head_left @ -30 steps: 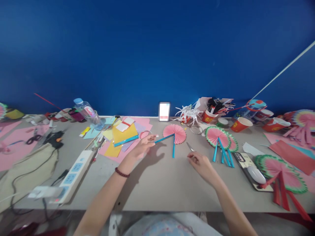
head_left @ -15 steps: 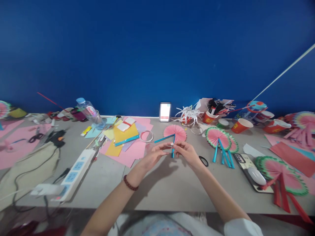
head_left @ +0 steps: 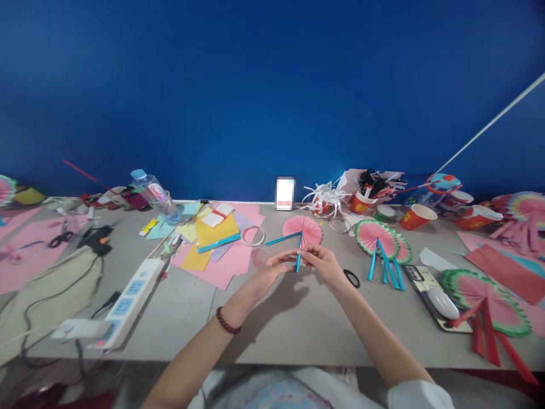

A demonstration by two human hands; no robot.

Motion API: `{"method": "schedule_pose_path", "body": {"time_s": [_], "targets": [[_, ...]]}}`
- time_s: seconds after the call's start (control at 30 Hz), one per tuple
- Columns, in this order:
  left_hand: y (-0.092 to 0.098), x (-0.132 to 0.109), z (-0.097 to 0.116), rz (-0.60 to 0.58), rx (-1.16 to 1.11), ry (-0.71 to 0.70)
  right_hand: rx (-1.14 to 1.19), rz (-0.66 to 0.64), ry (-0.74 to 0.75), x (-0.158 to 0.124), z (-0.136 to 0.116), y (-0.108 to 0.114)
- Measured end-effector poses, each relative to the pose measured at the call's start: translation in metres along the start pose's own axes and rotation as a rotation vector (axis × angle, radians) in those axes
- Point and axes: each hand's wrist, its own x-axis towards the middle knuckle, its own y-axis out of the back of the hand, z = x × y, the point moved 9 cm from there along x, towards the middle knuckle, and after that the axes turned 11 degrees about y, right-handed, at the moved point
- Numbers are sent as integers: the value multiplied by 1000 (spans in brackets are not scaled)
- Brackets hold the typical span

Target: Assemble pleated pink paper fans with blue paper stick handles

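Note:
My left hand (head_left: 275,270) and my right hand (head_left: 321,262) meet above the table, fingertips almost touching. Between them is a small white piece (head_left: 299,252), too small to make out, pinched by my right thumb and forefinger, with my left fingertips closed against its other side. Just beyond lies a round pink pleated paper fan (head_left: 310,228) with two blue paper sticks (head_left: 283,238). One stick points left; the other runs down behind my fingers, and its lower end shows between my hands.
Right of my hands are a black ring (head_left: 351,278), green-edged fans (head_left: 372,233) and a phone (head_left: 419,289) under a white mouse (head_left: 443,303). To the left are coloured papers (head_left: 230,272), a tape roll (head_left: 252,236), a power strip (head_left: 134,301) and a bottle (head_left: 155,196). Paper cups (head_left: 418,217) stand behind.
My fingers have shifted slightly around the small white piece, which now shows less. My left fingertips have dipped a little. The fan and everything around it stay in place.

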Motion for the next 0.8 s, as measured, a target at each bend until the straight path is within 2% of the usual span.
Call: {"method": "schedule_pose_path", "body": {"time_s": [0.2,0.3,0.4,0.53,0.67,0.8], "targets": [[3,12,-7,82,289,-48,-94,-38,26,0,2,11],[5,23,-6,212,530,-162,-138,-40,41,2,0,20],[-2,35,-3,341,902,-280,-200,-14,63,8,-4,33],[-6,55,-4,479,1189,-249,-251,25,72,18,-3,50],[-6,69,-10,427,1263,-190,-245,52,42,26,7,62],[3,66,-15,414,1269,-161,-228,35,56,34,14,63]]}}
